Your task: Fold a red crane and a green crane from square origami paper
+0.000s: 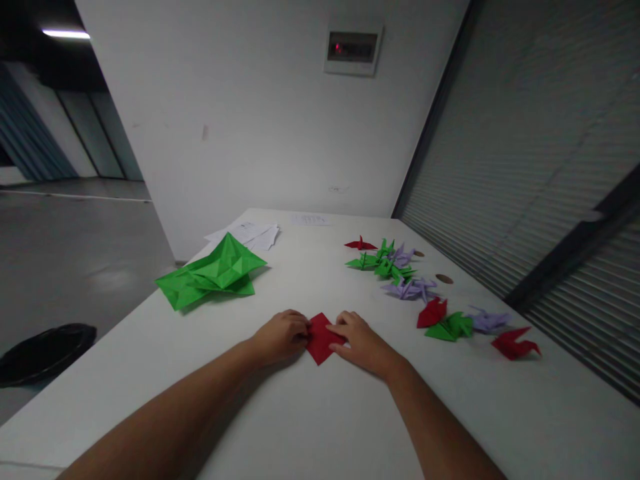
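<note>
Paper (320, 339) is lying on the table (315, 270) between the left hand (284, 335) and the right hand (360, 341). Left of and beyond the grip, sheets (223, 267) are resting, with pages (257, 235) lying behind them; right of it, origami birds (456, 325) are sitting.

Red square (320, 350): thin paper, matt, crisp edges. Green sheets (220, 270): paper, matt, creased all over. Birds (515, 345): folded paper, matt. White sheets (250, 233): plain paper. Table (320, 420): smooth, low sheen. Wall (240, 120): matt, lightly scuffed. Wall box (353, 69): looks plastic, dark glossy window. Bin liner (47, 357): black plastic, shiny, wrinkled. Curtain (30, 127): cloth, soft folds. Floor (100, 247): smooth, faint gloss.
</note>
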`<state>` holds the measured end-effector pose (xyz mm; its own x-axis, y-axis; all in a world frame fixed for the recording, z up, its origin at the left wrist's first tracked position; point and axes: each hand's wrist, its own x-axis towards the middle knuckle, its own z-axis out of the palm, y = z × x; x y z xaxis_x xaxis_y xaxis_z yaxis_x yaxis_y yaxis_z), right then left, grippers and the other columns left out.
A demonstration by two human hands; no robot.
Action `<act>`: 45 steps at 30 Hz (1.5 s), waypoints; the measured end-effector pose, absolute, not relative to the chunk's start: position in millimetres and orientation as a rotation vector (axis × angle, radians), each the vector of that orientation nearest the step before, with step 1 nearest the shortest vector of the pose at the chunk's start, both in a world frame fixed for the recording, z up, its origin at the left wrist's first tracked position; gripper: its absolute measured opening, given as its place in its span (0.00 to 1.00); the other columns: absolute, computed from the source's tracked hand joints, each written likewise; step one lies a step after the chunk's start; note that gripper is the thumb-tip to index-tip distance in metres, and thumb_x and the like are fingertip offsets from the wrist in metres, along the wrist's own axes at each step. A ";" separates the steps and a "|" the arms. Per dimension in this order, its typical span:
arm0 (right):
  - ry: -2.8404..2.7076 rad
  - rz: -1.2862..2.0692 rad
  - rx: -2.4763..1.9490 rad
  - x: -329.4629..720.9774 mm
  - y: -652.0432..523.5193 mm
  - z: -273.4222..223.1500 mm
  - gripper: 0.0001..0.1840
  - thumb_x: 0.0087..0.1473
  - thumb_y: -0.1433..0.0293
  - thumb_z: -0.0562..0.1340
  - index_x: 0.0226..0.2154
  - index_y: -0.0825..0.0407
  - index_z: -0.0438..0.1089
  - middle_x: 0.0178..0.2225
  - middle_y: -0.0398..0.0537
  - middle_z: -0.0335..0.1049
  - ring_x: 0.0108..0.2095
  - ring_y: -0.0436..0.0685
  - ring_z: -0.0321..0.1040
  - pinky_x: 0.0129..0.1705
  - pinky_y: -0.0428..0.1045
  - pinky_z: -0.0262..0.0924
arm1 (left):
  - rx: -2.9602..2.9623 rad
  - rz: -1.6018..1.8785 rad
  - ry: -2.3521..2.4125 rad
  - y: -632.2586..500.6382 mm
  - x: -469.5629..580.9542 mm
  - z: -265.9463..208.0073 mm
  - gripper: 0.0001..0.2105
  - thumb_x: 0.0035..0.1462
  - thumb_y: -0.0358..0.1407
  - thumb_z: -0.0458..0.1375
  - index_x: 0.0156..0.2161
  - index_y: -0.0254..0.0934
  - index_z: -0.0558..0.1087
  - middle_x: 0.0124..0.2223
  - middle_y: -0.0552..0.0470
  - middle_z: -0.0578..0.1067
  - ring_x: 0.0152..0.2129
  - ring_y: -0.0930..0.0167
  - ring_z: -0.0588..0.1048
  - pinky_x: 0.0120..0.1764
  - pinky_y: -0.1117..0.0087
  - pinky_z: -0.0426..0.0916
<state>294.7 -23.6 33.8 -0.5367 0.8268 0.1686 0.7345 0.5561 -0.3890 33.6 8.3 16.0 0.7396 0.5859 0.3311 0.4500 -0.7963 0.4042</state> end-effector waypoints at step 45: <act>-2.542 0.430 -1.142 307.7 -16.1 33.3 0.12 0.65 0.65 0.62 0.45 0.50 0.81 0.50 0.53 0.77 0.52 0.61 0.69 0.58 0.55 0.60 | 2.524 0.523 0.908 9.5 26.9 21.6 0.20 0.54 0.43 0.68 0.51 0.39 0.76 0.52 0.42 0.78 0.50 0.59 0.75 0.54 0.60 0.68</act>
<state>307.7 -16.1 33.3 -0.6290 0.7597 0.1650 0.6630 0.6350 -0.3964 26.9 9.5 21.6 0.7178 0.6647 0.2070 0.5126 -0.7059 0.4888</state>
